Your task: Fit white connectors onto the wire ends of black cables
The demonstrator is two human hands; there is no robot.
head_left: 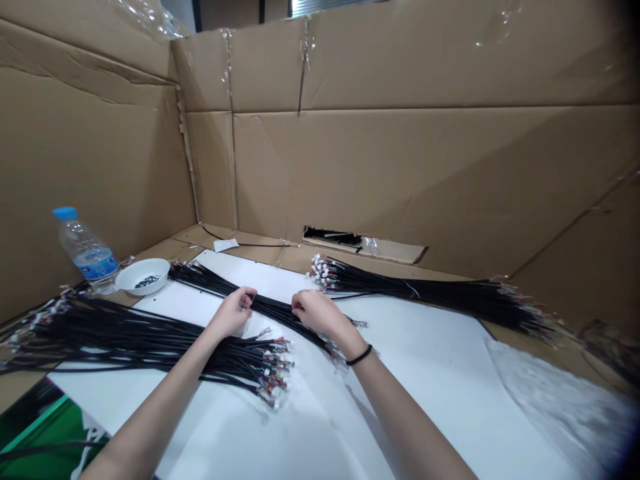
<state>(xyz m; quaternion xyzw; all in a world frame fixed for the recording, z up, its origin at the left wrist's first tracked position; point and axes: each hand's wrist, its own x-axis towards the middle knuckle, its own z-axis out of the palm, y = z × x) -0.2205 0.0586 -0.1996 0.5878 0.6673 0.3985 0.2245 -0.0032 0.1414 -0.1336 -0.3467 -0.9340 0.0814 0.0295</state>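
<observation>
My left hand (pixel 235 311) and my right hand (pixel 316 312) both pinch a bundle of thin black cables (pixel 273 307) that runs diagonally across a white sheet (pixel 425 373), fingers curled round it. A black band circles my right wrist. Under my left forearm lies a larger bundle of black cables (pixel 150 337) with small connectors at its right end. A third long bundle (pixel 425 288) lies further back on the right.
A small white bowl (pixel 143 275) with dark bits and a water bottle (pixel 86 251) with a blue cap stand at the left. Tall cardboard walls (pixel 400 167) enclose the bench. Something green (pixel 45 433) sits at the lower left, and clear plastic (pixel 565 407) lies at the right.
</observation>
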